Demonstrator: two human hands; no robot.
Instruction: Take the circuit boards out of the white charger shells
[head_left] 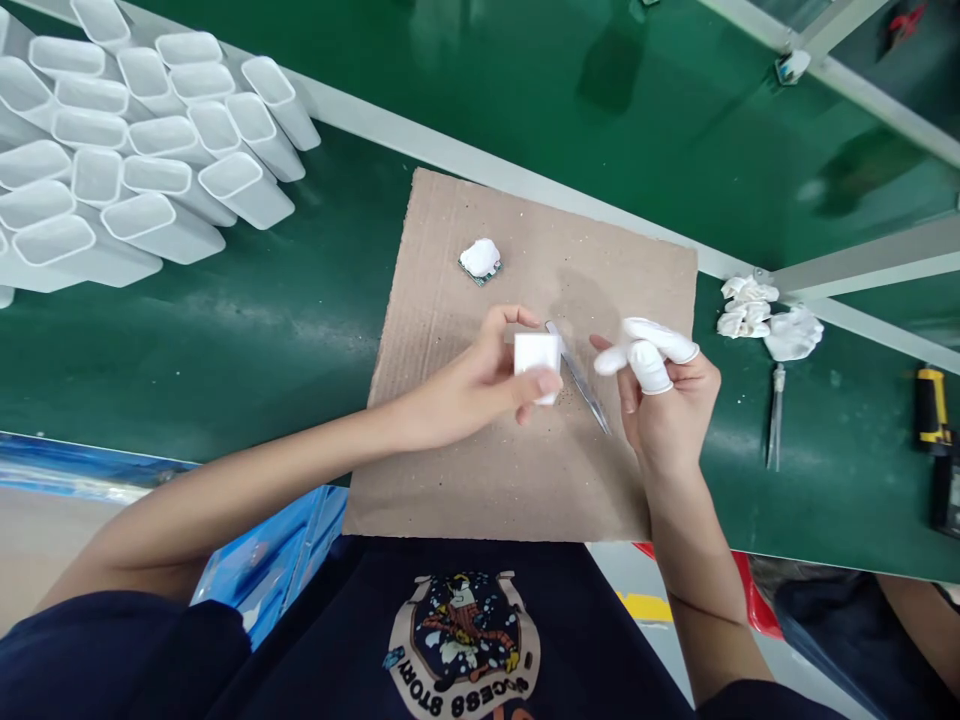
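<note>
My left hand (487, 375) grips a small white box-shaped piece (536, 352) between thumb and fingers, over the cardboard sheet (465, 480). Just right of that piece lies a pair of metal tweezers (581, 385) on the cardboard. My right hand (664, 390) is raised to the right of the tweezers. White finger cots (651, 368) cover some of its fingers, which are loosely bent and apart, with nothing visible held. Farther back on the cardboard sits a small green circuit board (481, 278) with a white lump (480, 257) on top.
Several hollow white plastic casings (165, 220) stand grouped at the back left. At the right lie crumpled white finger cots (746, 305), a thin clear-handled tool (776, 420) and a yellow-black tool (932, 405). A metal frame bar (862, 262) crosses the right side; another person's arm shows lower right.
</note>
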